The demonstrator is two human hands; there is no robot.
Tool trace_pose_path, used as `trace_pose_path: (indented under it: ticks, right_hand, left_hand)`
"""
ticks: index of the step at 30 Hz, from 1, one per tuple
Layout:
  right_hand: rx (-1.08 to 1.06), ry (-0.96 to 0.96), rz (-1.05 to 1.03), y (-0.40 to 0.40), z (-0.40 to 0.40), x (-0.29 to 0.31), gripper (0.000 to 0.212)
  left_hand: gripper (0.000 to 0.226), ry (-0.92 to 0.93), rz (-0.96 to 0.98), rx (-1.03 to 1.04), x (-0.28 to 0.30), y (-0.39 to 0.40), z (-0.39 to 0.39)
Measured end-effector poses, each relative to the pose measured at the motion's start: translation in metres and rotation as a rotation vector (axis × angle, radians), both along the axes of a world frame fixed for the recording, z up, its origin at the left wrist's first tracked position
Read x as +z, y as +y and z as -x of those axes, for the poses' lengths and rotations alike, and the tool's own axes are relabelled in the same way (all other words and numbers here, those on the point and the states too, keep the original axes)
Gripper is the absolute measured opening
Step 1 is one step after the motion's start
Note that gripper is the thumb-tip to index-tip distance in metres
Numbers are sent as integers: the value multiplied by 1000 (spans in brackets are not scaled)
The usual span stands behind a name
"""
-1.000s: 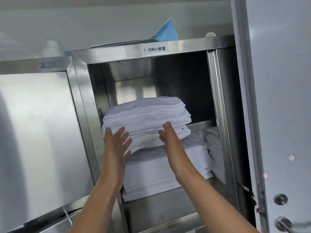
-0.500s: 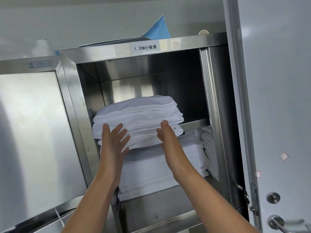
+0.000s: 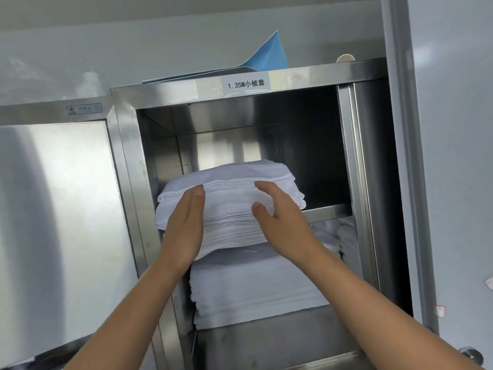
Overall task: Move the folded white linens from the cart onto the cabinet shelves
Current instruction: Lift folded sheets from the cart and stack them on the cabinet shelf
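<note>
Linens (image 3: 240, 209) are sitting at the mouth of the cabinet (image 3: 170, 94), a folded white stack whose front is sticking out past the cabinet's frame while its back is already under the top panel. Both hands are working the front face of that stack. The left hand (image 3: 185, 225) is lying flat against the stack's left front, fingers straight and together, palm pressing on the folds, so no grip at all here, just an open push. The right hand (image 3: 280, 217) is spread across the stack's right front, fingers reaching over the top fold and thumb angling lower, loosely open and touching, not pinching any cloth.

That flat, two-handed contact looks chosen so the layers are sliding back as one block and not fanning apart, though that is my reading. The stack is riding on a lower pile (image 3: 256, 287) of white linens inside the cabinet, which is giving it a soft base and also explains the overhang. More white bundles (image 3: 333, 236) are filling the cabinet's right side below a cross rail (image 3: 329, 210). A label (image 3: 246, 84) on the cabinet's top edge is marking the compartment, and blue sheet (image 3: 269, 57) is poking up above the cabinet. Cart is out of view.
</note>
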State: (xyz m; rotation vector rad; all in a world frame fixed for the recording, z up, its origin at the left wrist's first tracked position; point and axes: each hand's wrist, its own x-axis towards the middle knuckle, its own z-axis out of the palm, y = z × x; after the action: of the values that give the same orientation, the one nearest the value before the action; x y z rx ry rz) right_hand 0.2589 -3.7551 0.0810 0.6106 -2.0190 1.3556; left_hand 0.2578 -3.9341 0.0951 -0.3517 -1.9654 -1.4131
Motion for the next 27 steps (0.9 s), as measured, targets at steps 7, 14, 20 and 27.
trace_pose_path:
  ticks: [7,14,20,27]
  right_hand:
    - [-254,281,-394,-11,52,25,48]
    - [-397,305,-471,-31,113,42,52]
    - [-440,414,-451,-36,140,23,57]
    - [-447,416,-443,-35,139,24,59]
  left_hand:
    - [35,246,529,539,17,-31,47]
    - [59,285,792,621,31,-57,99]
    - [78,291,656,595,8,-63,120]
    - [75,297,639,599,9,-62,119]
